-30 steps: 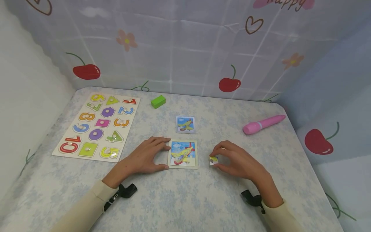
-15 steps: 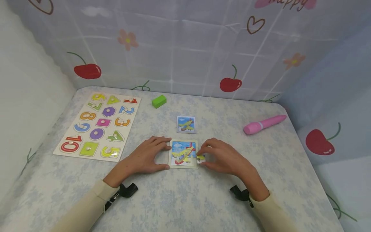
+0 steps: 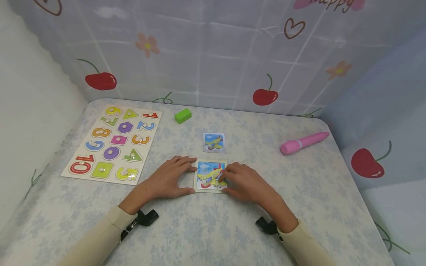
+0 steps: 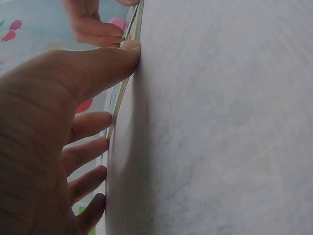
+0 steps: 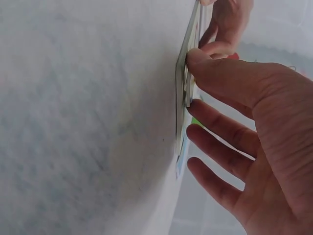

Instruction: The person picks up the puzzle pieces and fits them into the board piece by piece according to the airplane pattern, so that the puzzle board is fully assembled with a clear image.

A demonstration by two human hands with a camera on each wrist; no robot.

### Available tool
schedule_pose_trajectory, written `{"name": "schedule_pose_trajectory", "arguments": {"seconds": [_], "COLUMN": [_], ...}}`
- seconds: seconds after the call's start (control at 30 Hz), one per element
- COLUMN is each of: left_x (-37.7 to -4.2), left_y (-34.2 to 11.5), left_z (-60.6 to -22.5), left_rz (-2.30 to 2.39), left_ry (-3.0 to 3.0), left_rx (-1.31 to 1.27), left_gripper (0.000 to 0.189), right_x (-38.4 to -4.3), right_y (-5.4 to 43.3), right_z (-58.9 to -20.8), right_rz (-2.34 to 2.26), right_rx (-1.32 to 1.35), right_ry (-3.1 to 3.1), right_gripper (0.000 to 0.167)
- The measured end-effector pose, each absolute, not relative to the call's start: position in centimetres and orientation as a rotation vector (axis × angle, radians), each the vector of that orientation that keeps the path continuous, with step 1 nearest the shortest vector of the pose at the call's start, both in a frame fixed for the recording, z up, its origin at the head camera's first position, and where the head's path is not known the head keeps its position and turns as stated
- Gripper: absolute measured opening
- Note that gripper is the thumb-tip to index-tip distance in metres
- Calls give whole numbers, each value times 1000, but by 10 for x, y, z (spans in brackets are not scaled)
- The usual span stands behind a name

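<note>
A small jigsaw puzzle frame (image 3: 212, 160) with a yellow and red airplane picture lies on the table in the head view. Along its left edge, my left hand (image 3: 166, 179) rests with thumb and fingertips spread against the side. My right hand (image 3: 244, 183) is over the frame's lower right corner, where thumb and fingers pinch a puzzle piece (image 3: 222, 183), partly hidden by them. From the right wrist, the thumb (image 5: 198, 58) shows close over the frame's edge, the other fingers extended beside it. Just beyond the frame sits a small airplane card (image 3: 214, 143).
To the left lies a number-and-shape peg board (image 3: 68, 173). A green block (image 3: 183, 116) stands near the back edge, and a pink pen-shaped thing (image 3: 304, 143) is at the right. A curtain printed with cherries (image 3: 265, 97) hangs behind the table.
My right hand has moved left with the puzzle piece, from the table beside the frame to over its lower right corner. The left hand has stayed at the frame's left edge.
</note>
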State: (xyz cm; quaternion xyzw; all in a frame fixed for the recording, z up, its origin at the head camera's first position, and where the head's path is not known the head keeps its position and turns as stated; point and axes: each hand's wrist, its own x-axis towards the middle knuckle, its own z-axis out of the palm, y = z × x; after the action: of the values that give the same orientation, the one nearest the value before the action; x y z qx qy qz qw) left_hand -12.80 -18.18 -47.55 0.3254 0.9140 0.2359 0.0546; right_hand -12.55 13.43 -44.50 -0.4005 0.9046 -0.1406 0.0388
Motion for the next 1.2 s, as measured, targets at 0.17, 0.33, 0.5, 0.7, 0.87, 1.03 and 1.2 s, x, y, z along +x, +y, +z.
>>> {"name": "schedule_pose_trajectory", "arguments": {"seconds": [0.17, 0.33, 0.5, 0.7, 0.87, 1.03, 1.2], "left_x": [-129, -130, -130, -129, -128, -127, -123], "left_y": [-182, -182, -182, -182, -182, -182, -183], "left_z": [-477, -477, -477, -477, -478, -475, -468], "left_rz": [705, 712, 717, 717, 719, 755, 754], "left_ry": [2780, 2781, 2779, 2780, 2785, 2745, 2701], "left_rx": [988, 988, 985, 988, 976, 931, 863], "left_gripper": [68, 68, 68, 68, 69, 70, 72], "right_x": [-124, -125, -125, -124, -122, -119, -116], "right_y": [131, 130, 130, 130, 131, 136, 149], "right_z": [-447, -450, -451, -452, -451, -451, -448], "right_rz": [-406, -400, -411, -417, -449, -436, -439], "right_rx": [-1269, -1294, -1299, -1288, -1291, -1348, -1403], "right_ry": [2803, 2817, 2814, 2789, 2765, 2753, 2707], "right_gripper": [27, 26, 24, 24, 19, 19, 25]}}
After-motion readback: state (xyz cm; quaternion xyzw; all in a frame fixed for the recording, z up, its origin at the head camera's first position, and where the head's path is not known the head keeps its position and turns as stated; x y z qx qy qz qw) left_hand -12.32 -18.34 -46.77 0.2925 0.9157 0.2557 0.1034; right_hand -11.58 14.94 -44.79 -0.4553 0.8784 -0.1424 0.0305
